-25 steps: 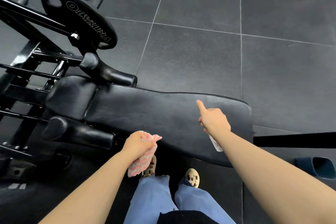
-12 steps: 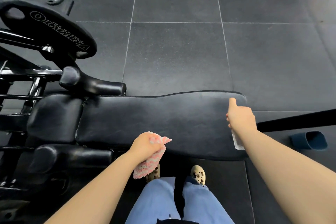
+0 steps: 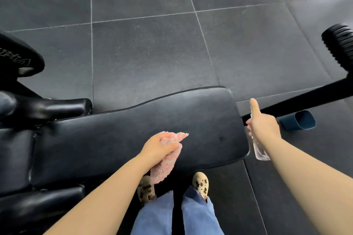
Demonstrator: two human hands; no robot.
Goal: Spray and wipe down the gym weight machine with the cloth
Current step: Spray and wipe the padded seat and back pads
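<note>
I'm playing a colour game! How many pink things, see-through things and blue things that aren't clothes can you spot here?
Pink: 1, the cloth in the left hand
See-through: 1, the spray bottle in the right hand
Blue: 1, the blue cup lying on its side on the floor
Total: 3
</note>
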